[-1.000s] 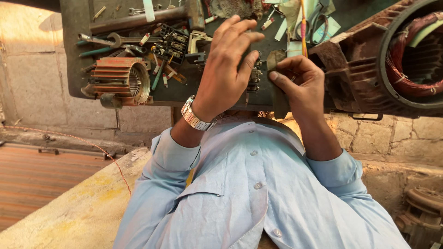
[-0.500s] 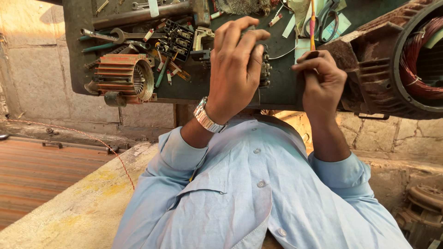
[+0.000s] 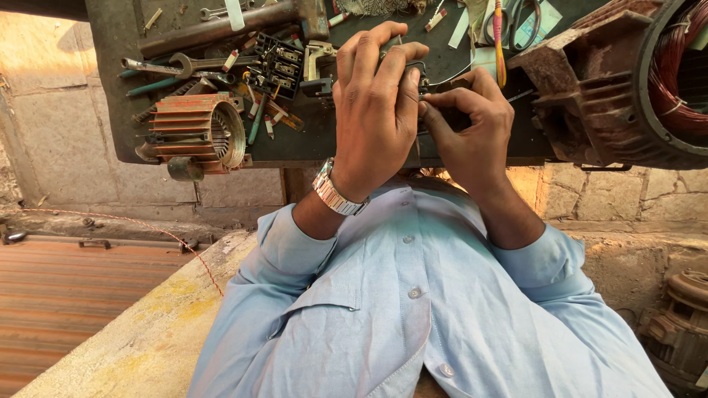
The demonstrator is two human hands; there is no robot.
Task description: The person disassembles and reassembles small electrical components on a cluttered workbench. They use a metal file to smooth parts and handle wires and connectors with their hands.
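Observation:
My left hand (image 3: 376, 110), with a metal wristwatch (image 3: 338, 195), is curled over a small black part (image 3: 422, 74) above the dark workbench (image 3: 118, 88). Most of the part is hidden behind the fingers. My right hand (image 3: 468, 121) is pressed against the left, its thumb and fingertips pinching the same part from the right side. Both forearms come up from light blue shirt sleeves.
A small red finned motor stator (image 3: 195, 133) lies left on the bench, with a wrench (image 3: 184, 66), a black terminal block (image 3: 280, 66) and loose bits around it. A large rusty motor housing with copper windings (image 3: 619, 88) stands right. Scissors (image 3: 516, 22) lie behind. Another motor (image 3: 682, 324) sits on the floor.
My two hands have drawn together and sit lower in the view. The right hand's fingers now meet the left hand's at the part.

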